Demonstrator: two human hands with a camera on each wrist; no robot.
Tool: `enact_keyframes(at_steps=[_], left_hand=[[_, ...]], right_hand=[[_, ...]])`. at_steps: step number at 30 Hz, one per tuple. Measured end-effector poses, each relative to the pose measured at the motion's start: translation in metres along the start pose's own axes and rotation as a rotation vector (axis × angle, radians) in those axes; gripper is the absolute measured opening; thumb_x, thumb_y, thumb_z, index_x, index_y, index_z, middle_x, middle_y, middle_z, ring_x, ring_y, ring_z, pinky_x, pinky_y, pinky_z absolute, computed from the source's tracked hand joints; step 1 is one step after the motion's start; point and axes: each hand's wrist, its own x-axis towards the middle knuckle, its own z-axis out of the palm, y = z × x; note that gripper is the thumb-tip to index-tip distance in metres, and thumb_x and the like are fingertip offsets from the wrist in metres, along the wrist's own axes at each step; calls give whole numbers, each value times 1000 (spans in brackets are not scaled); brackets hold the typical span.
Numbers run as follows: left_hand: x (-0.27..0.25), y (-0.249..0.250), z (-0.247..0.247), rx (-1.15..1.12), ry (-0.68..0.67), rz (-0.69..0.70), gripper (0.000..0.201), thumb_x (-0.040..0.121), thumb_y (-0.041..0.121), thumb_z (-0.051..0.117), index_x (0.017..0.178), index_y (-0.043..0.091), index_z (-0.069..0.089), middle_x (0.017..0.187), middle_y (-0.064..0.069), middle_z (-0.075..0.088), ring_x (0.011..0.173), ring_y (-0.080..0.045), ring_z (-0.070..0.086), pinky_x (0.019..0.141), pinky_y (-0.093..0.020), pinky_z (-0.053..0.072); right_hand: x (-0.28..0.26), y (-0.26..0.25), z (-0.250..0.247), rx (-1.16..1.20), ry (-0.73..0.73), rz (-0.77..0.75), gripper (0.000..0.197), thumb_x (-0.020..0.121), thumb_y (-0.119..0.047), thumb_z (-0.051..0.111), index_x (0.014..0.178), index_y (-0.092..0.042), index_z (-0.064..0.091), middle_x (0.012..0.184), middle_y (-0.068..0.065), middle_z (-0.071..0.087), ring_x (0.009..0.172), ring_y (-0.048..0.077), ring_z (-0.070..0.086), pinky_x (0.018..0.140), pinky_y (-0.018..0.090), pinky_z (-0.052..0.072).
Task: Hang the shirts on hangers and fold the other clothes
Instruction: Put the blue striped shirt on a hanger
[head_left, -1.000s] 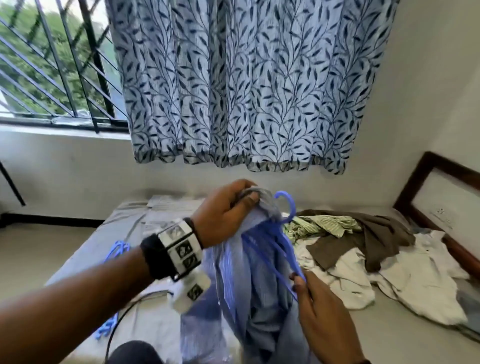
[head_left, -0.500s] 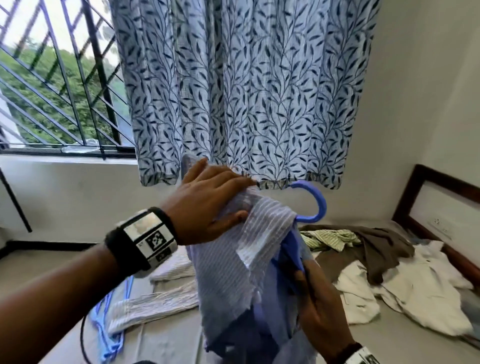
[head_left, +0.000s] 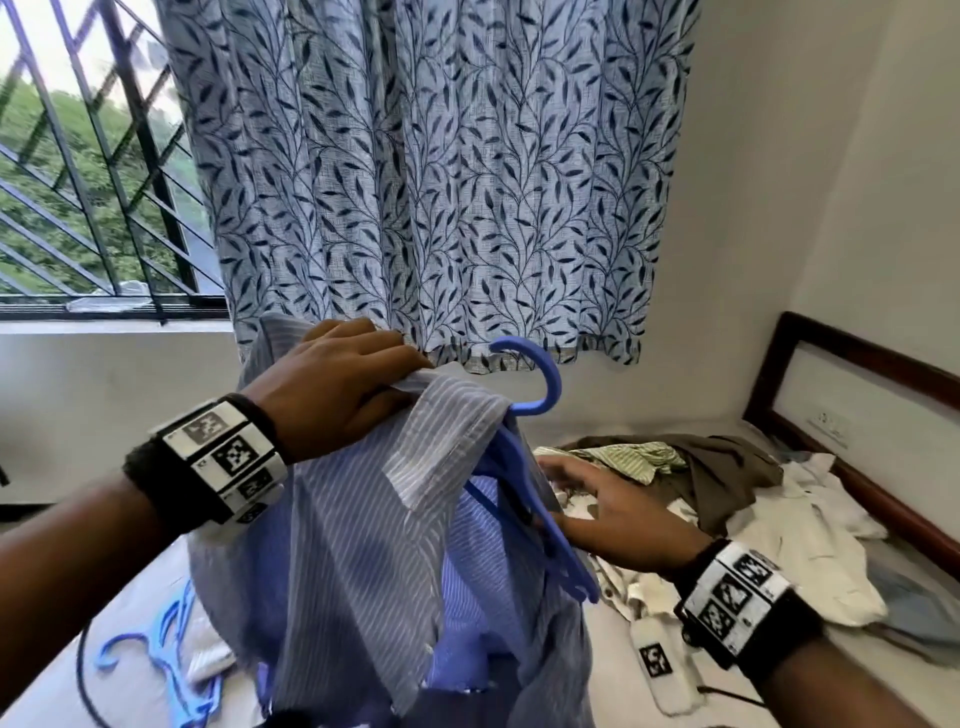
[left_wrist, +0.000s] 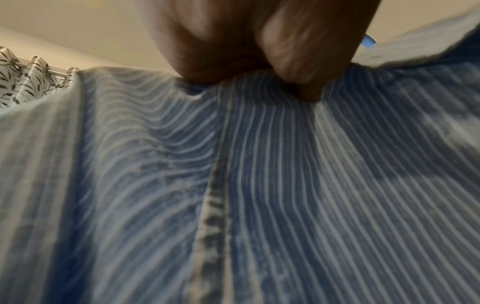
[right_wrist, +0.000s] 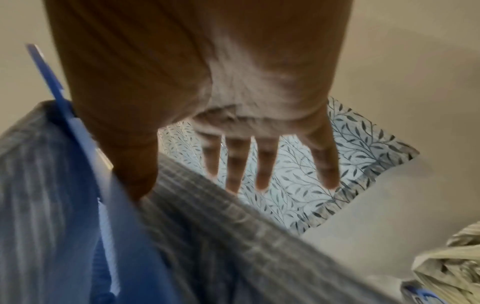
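Bedroom scene, seen from above the hands. A grey bed sheet (head_left: 597, 691) covers the mattress; a dark wooden headboard (head_left: 852, 364) stands at far right against a white wall (head_left: 779, 208). A leaf-print curtain (head_left: 426, 171) hangs over the far wall, with a barred window (head_left: 88, 182) to its left. The left hand (head_left: 332, 384) grips the blue striped shirt (head_left: 363, 545) at its top edge, fingers curled into the cloth, holding it up over the near side of the bed. The blue hanger (head_left: 535, 384) sits inside the shirt, hook exposed. The right hand (head_left: 618, 509), fingers spread and straight, rests beside the hanger's right arm, grasping nothing. A pile of clothes (head_left: 727, 493) lies right; spare blue hangers (head_left: 150, 660) lie near left.
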Motion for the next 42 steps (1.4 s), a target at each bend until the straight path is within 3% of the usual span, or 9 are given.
enact_keyframes(at_steps=[3, 7, 11, 13, 22, 28, 36, 39, 42], left_hand=[[-5, -2, -9, 6, -18, -29, 46, 107, 53, 30, 128, 26, 60, 113, 5, 66, 99, -24, 61, 90, -45, 50], [-20, -13, -17, 52, -34, -64, 49, 105, 53, 26, 131, 25, 57, 115, 1, 69, 98, -29, 65, 90, -50, 54], [-27, -13, -21, 66, 6, -110, 54, 105, 57, 23, 124, 23, 60, 106, -1, 72, 89, -30, 71, 77, -45, 58], [-27, -13, -25, 60, 33, -150, 57, 103, 61, 20, 120, 24, 61, 103, 0, 72, 82, -29, 72, 65, -39, 58], [-17, -2, -22, 25, 68, -219, 39, 101, 64, 33, 98, 30, 54, 82, 4, 65, 70, -29, 67, 56, -36, 49], [-17, -3, -20, -24, 72, -263, 42, 97, 65, 34, 94, 29, 55, 72, 7, 60, 62, -24, 62, 54, -35, 48], [-4, 21, 12, -115, 89, -288, 36, 96, 62, 35, 81, 31, 46, 64, 11, 54, 53, -16, 56, 53, -29, 41], [-5, 24, 25, -84, 76, -349, 41, 95, 63, 33, 88, 27, 52, 74, 7, 61, 64, -22, 62, 55, -33, 46], [-17, 15, 28, -194, 144, -451, 48, 90, 63, 36, 100, 24, 62, 77, 2, 67, 71, -27, 66, 61, -41, 53]], right_hand=[[9, 10, 1, 53, -139, -4, 22, 98, -19, 71, 120, -21, 74, 118, -7, 76, 114, 13, 69, 100, 28, 53], [21, 12, -19, -203, 200, 48, 30, 90, -43, 52, 104, -21, 66, 98, -2, 71, 95, 22, 67, 89, 48, 53], [29, -11, -58, -367, 412, 60, 13, 105, -36, 51, 95, -28, 50, 84, -6, 63, 75, 22, 61, 66, 34, 49], [33, -26, -73, -491, 452, 16, 10, 104, -39, 51, 98, -33, 47, 85, 0, 65, 75, 29, 61, 68, 41, 50], [45, -85, -77, -571, 513, -108, 16, 102, -44, 51, 96, -29, 51, 75, -3, 63, 68, 26, 58, 62, 42, 48], [56, -79, -92, -883, 449, 32, 40, 102, -62, 44, 92, -25, 58, 74, -2, 58, 70, 25, 58, 57, 34, 41], [73, -92, -68, -484, 343, -121, 49, 108, -45, 47, 67, -19, 54, 62, -4, 55, 58, 14, 51, 58, 34, 33], [67, -100, -60, -278, 204, -258, 36, 111, -37, 47, 81, -27, 64, 71, -11, 60, 65, 5, 53, 65, 33, 39], [56, -84, -71, -314, 55, -438, 32, 108, -33, 43, 130, -36, 67, 109, -8, 64, 104, 16, 58, 91, 36, 44]])
